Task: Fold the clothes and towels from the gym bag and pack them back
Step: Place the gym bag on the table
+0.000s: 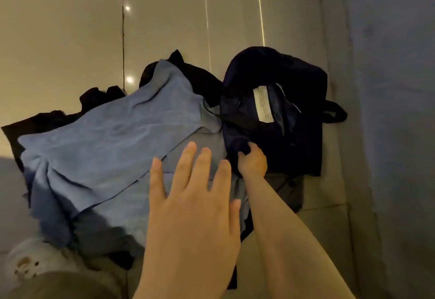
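A dark navy gym bag (pixel 299 134) lies open on the tiled floor at the right, a white label showing inside it. To its left a light blue towel (pixel 113 148) is spread loosely over a heap of black clothes (pixel 188 75). A grey-blue cloth (pixel 188 157) lies under the towel's near edge. My left hand (pixel 193 204) hovers with straight, spread fingers over that cloth. My right hand (pixel 253 160) grips the near left edge of the bag, its fingers curled round the dark fabric.
A blue-grey upholstered wall or sofa side (pixel 395 110) runs along the right. Glossy beige floor tiles (pixel 70 40) stretch beyond the heap. A white slipper (pixel 26 261) and a trouser knee (pixel 66 284) are at the bottom left.
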Demonstrator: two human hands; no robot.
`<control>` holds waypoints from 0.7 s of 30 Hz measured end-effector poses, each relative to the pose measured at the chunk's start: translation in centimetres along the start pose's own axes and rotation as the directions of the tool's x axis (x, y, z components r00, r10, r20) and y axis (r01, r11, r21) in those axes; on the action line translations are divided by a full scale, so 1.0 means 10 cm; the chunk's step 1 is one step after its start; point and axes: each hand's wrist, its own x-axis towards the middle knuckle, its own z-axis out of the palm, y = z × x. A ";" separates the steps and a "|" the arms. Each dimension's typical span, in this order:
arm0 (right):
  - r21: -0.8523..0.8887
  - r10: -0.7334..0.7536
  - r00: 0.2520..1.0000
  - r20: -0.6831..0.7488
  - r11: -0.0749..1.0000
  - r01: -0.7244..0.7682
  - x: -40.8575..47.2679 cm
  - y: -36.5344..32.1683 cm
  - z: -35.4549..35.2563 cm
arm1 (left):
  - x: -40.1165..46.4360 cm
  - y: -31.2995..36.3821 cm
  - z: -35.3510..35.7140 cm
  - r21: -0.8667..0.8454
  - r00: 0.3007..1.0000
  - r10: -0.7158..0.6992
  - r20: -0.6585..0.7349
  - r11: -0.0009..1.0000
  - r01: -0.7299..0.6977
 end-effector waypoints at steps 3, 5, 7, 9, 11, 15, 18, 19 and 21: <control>-0.175 0.061 0.998 0.005 0.983 -0.060 0.09 -0.01 0.02 | -0.02 -0.05 0.09 -0.052 1.000 0.016 -0.011 0.999 -0.016; -0.262 0.093 0.996 0.017 0.961 -0.085 0.14 -0.01 0.00 | -0.04 -0.10 0.14 -0.051 0.998 0.034 -0.054 0.998 -0.037; -0.352 0.079 0.997 0.019 0.933 -0.067 0.14 -0.03 -0.02 | 0.00 -0.14 0.13 -0.010 0.997 0.034 -0.068 0.999 -0.035; -0.419 0.015 1.000 -0.007 0.908 -0.017 0.12 -0.07 -0.04 | 0.04 -0.16 0.07 0.049 0.997 0.031 -0.071 0.998 -0.028; -0.426 -0.035 0.999 -0.031 0.904 0.019 0.07 -0.11 -0.09 | 0.05 -0.15 0.07 0.039 0.998 0.041 -0.038 0.998 -0.039; -0.350 -0.127 0.989 -0.079 0.932 0.092 -0.10 -0.18 -0.33 | 0.05 -0.12 0.03 0.039 0.998 0.048 -0.026 0.998 -0.047; -0.308 -0.240 0.966 -0.100 0.930 0.199 -0.18 -0.37 -0.71 | 0.08 -0.14 -0.06 -0.008 0.999 -0.011 0.050 1.000 0.011; -0.280 -0.277 0.955 -0.104 0.930 0.239 -0.21 -0.49 -0.85 | 0.08 -0.15 -0.11 -0.024 0.997 -0.031 0.076 0.999 0.032; -0.217 -0.357 0.925 -0.133 0.921 0.324 -0.31 -0.77 -1.12 | 0.09 -0.17 -0.21 -0.044 0.989 -0.111 0.098 0.992 0.116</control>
